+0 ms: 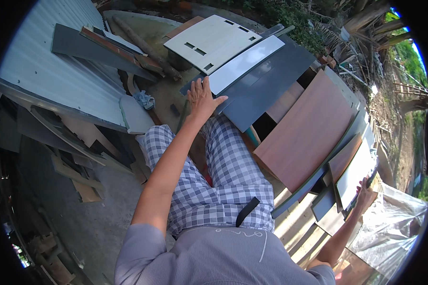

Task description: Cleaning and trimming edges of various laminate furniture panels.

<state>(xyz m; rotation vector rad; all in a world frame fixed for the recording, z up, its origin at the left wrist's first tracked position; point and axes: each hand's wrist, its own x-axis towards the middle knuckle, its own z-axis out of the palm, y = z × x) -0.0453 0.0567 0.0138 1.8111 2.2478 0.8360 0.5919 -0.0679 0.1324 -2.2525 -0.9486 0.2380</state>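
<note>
My left hand (203, 99) is open with its fingers spread, over the near left end of a narrow white board (247, 61) and a dark grey board (266, 85). Whether its fingertips press on them I cannot tell. Beyond them lies a cream panel (214, 42) with several rectangular slots. Far to the right, my right hand (364, 195) has its fingers closed at the edge of a tilted white board (355, 175). Dark and brown pieces lean close beside that board, and its far side is partly hidden.
A large brown panel (309, 133) lies between my hands. Corrugated metal sheeting (57, 61) stands at the left, with grey and brown offcuts on it. A wooden pole (145, 47) lies behind. Clear plastic sheeting (390, 228) covers the lower right. Scrap boards (81, 175) lie lower left.
</note>
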